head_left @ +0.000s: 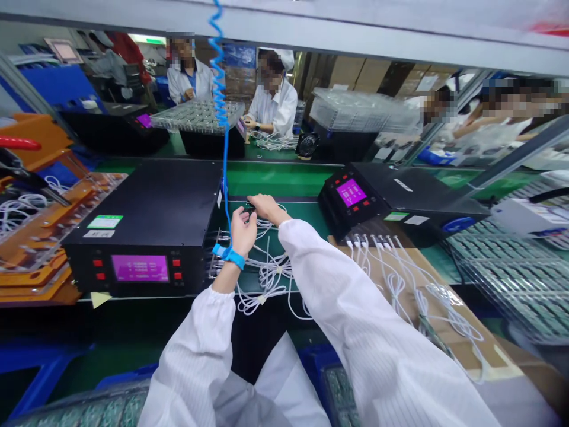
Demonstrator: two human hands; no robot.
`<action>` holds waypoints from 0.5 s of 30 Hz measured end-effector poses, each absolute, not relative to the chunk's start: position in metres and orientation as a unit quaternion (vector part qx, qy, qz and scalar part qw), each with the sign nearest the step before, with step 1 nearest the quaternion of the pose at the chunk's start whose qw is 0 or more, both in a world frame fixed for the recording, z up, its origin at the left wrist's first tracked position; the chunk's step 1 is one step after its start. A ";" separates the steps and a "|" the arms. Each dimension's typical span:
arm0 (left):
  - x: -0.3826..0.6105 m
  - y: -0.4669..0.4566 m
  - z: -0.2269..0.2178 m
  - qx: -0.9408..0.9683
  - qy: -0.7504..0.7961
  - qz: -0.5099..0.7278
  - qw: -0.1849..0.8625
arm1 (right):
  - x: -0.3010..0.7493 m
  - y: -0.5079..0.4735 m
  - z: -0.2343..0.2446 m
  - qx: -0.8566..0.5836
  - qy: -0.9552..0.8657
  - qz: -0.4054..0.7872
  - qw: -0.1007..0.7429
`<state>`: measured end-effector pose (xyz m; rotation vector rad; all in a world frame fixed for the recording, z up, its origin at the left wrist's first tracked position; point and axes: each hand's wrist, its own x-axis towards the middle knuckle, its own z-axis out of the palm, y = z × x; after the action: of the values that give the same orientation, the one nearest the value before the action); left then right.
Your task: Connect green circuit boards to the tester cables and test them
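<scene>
My left hand, with a blue wrist strap on it, is raised beside the right side of the black test box. Its fingers are curled around a small dark piece too small to name. My right hand meets it from the right, fingers closed at the same dark piece. Coiled white cables lie below and behind both hands on the green bench, some bundled with ties. A blue coiled cord hangs from above and runs down to the wrist strap.
To the right, a second black box with a lit screen has white cables plugged in, trailing over cardboard. Trays of green circuit boards stand far right. An orange fixture is at left. Co-workers in white coats sit across the line.
</scene>
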<state>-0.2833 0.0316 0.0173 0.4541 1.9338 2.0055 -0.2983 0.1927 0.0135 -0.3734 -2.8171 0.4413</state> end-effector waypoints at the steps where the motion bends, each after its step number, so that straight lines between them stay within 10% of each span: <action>1: -0.285 0.031 0.022 0.146 0.660 0.718 0.165 | -0.291 0.193 0.017 -0.121 -0.972 0.146 0.135; 15: -0.252 0.073 0.044 0.149 0.538 0.786 0.267 | -0.195 0.194 0.050 -0.055 -0.943 0.152 0.292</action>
<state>-0.2522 0.0730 0.0443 0.4033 1.4509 2.1200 -0.1946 0.1944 0.0497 -0.1458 -2.5130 0.4058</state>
